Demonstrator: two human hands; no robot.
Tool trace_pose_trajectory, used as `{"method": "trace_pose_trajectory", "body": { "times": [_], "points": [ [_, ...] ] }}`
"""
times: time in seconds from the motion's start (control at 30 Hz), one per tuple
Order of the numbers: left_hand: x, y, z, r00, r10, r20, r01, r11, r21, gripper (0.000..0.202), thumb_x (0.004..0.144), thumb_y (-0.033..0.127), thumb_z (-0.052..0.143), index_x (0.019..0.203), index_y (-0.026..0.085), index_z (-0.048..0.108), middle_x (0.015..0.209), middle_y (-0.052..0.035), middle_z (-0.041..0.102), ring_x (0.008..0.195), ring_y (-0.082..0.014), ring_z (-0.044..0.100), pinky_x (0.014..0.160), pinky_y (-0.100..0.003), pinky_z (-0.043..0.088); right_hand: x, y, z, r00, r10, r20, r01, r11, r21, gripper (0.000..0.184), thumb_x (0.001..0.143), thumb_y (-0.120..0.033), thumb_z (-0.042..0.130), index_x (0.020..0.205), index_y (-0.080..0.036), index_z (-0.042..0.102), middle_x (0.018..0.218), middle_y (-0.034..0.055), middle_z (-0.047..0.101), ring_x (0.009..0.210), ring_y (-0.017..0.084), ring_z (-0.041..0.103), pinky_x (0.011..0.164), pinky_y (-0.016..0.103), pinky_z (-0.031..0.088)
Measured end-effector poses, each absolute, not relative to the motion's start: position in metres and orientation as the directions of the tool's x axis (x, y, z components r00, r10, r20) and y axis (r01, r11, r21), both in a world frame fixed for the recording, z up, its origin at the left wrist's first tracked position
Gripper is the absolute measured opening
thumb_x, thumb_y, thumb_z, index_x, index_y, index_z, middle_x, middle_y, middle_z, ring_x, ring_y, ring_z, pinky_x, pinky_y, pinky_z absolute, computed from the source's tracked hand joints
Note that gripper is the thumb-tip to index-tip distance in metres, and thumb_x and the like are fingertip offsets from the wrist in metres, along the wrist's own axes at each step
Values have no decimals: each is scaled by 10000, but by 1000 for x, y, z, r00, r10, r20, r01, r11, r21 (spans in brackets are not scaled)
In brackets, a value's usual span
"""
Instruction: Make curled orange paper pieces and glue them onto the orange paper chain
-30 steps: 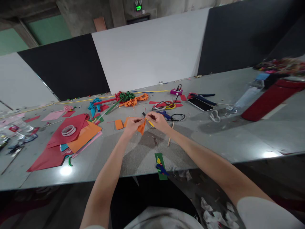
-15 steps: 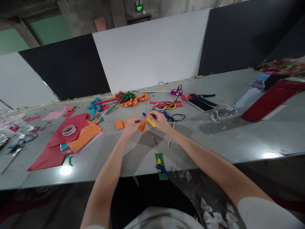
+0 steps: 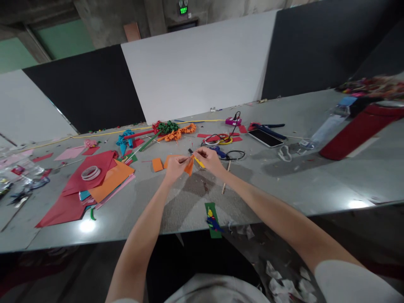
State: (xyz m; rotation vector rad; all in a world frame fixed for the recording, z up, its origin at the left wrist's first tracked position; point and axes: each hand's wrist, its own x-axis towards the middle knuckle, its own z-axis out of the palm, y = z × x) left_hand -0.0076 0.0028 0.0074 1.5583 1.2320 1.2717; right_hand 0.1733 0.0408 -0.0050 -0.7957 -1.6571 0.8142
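Note:
Both hands meet above the middle of the grey table (image 3: 284, 185). My left hand (image 3: 174, 165) pinches a small folded orange paper piece (image 3: 189, 166) at its top. My right hand (image 3: 211, 160) is closed on a thin yellow strip (image 3: 198, 160) whose end touches the orange piece. Just behind the hands lie two more orange paper pieces (image 3: 157, 164) flat on the table. A thin wooden stick (image 3: 225, 182) lies under my right forearm.
A stack of red, orange and pink paper sheets (image 3: 94, 181) with tape rolls (image 3: 90, 172) lies at the left. Curled paper flowers (image 3: 172, 130), a phone (image 3: 265, 137), cables, a plastic bottle (image 3: 328, 126) and a red roll (image 3: 360, 130) sit further back and right. A green card (image 3: 213, 219) lies near the front edge.
The hands have stayed in place with small finger movements. The orange piece and yellow strip have shifted slightly between them.

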Motion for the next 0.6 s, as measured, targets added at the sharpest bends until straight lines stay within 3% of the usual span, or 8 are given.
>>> {"method": "trace_pose_trajectory", "body": {
  "times": [0.27,0.43,0.6],
  "points": [
    [-9,4,8,86,941,328,282,-339,898,340,803,477,714,791,143,774,757,-81,728,704,-180,649,666,-273,497,174,44,-5,-193,857,478,48,495,-867,376,831,-559,686,842,-184,712,742,20,656,646,151,534,583,269,394],
    [-15,1,17,194,940,281,387,-337,858,361,801,483,698,707,137,741,618,-22,608,569,-124,516,540,-234,366,176,46,-2,-162,864,476,40,488,-872,416,798,-602,693,805,-186,704,689,15,626,616,150,518,568,276,387],
    [-13,-1,18,237,940,245,419,-327,847,334,827,427,640,695,126,702,603,-11,565,570,-112,466,559,-235,336,179,48,-1,-136,875,465,25,472,-881,457,779,-636,704,774,-179,682,614,-11,548,565,130,447,531,272,340]
  ]
}}
